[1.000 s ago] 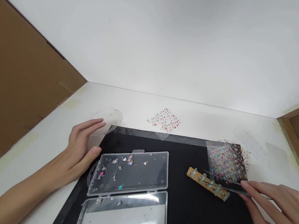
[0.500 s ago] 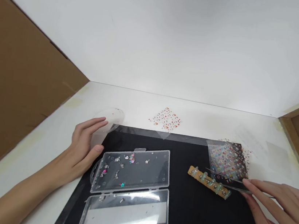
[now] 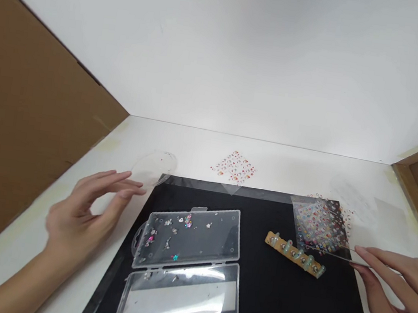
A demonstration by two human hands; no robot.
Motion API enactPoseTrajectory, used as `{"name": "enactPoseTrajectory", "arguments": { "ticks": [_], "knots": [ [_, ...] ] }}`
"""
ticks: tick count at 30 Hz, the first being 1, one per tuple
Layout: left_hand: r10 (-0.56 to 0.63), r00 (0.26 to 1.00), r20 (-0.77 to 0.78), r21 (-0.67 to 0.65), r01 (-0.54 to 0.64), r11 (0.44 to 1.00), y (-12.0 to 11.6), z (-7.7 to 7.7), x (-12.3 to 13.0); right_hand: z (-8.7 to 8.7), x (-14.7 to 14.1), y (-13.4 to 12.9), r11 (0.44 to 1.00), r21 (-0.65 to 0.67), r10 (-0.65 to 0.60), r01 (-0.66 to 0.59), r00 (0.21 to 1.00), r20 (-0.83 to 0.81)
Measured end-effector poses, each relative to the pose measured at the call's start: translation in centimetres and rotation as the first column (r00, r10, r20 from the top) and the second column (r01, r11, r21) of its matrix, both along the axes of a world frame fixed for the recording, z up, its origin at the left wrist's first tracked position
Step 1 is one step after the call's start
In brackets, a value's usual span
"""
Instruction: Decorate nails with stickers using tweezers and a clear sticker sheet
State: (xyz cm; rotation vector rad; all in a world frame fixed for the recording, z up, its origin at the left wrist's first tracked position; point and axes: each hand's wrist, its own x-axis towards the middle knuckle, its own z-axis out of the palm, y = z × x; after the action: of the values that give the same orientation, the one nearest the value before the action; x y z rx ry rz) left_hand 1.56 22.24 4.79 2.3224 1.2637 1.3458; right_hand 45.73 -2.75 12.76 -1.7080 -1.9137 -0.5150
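Observation:
My right hand (image 3: 399, 294) pinches a pair of metal tweezers (image 3: 338, 254), their tips pointing left over the edge of a sheet of small colourful stickers (image 3: 321, 222). Just left of the tips lies a tan strip (image 3: 285, 251) carrying several pale green, glossy nail tips. My left hand (image 3: 89, 212) hovers at the left, fingers stretched and apart from the thumb, with nothing visible in it. Beyond its fingertips is a clear round dish (image 3: 156, 166). Between the hands an opened clear plastic case (image 3: 216, 245) holds several small charms and gems (image 3: 188, 220).
A black mat (image 3: 281, 310) with taped edges lies under the case and strip. Another sticker sheet (image 3: 235, 167) rests behind it on the white surface. Faint clear sheets (image 3: 357, 199) lie at the right. Brown cardboard (image 3: 26, 112) and a white back panel (image 3: 267, 61) enclose the space.
My left hand has drawn back leftward, away from the case and dish. My right hand has shifted slightly right with the tweezers, whose tips have moved off the strip and come closer together.

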Motion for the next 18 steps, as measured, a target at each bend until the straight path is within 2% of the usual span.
{"name": "enactPoseTrajectory", "arguments": {
  "ticks": [2,5,10,13,18],
  "knots": [
    [0.060,0.995,0.085,-0.025,-0.058,0.998,-0.2,0.2,0.5,-0.1,-0.2,0.1,0.999,0.018,-0.030,0.030,1.000,-0.009],
    [0.126,0.988,0.088,-0.078,-0.120,0.990,-0.3,0.0,0.8,-0.3,-0.2,0.2,0.997,0.037,-0.065,0.066,0.997,-0.029],
    [0.071,0.990,0.125,-0.074,-0.062,0.995,0.0,-0.1,1.0,-1.1,0.6,0.3,0.994,0.063,-0.086,0.090,0.995,-0.053],
    [0.109,0.988,0.108,-0.106,-0.097,0.990,-0.3,0.4,1.3,-1.7,1.2,0.4,0.991,0.073,-0.105,0.110,0.992,-0.067],
    [0.164,0.969,0.183,-0.237,-0.118,0.964,-0.6,1.0,1.7,-2.4,1.8,0.6,0.991,0.082,-0.103,0.108,0.992,-0.067]
  ]
}}
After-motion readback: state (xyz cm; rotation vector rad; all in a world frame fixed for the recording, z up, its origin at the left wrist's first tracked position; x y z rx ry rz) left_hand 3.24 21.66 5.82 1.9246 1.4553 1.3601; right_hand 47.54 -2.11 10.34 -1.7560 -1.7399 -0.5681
